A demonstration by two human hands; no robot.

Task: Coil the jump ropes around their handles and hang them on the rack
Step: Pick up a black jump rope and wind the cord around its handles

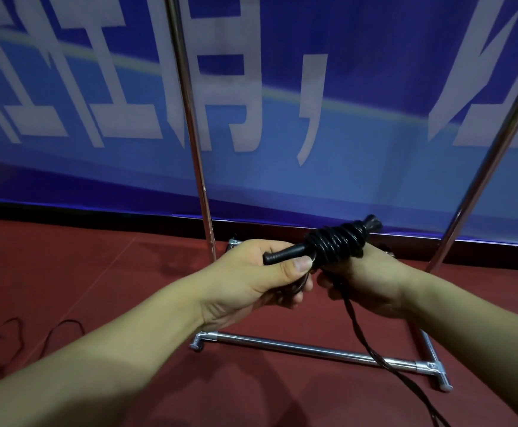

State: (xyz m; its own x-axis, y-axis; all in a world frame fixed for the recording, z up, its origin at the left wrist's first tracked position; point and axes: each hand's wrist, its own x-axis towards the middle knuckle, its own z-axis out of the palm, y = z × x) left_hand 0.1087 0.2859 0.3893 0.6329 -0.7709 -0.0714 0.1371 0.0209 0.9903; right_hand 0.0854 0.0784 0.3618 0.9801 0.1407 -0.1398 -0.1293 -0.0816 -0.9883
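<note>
We held the black jump rope (333, 245), coiled thickly around its handles, in front of the chrome rack (301, 349); our left hand (261, 278) gripped the handle end, our right hand (371, 282) pinched the trailing cord

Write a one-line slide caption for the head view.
Two hands, left and right, wind a black jump rope around its handles before a metal rack.

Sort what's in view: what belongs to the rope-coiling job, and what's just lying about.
Job:
black handles, gripped by left hand
coiled rope, right hand under it
loose rope tail
rack

Lying about:
thin cords on the floor, left
blue banner
</note>
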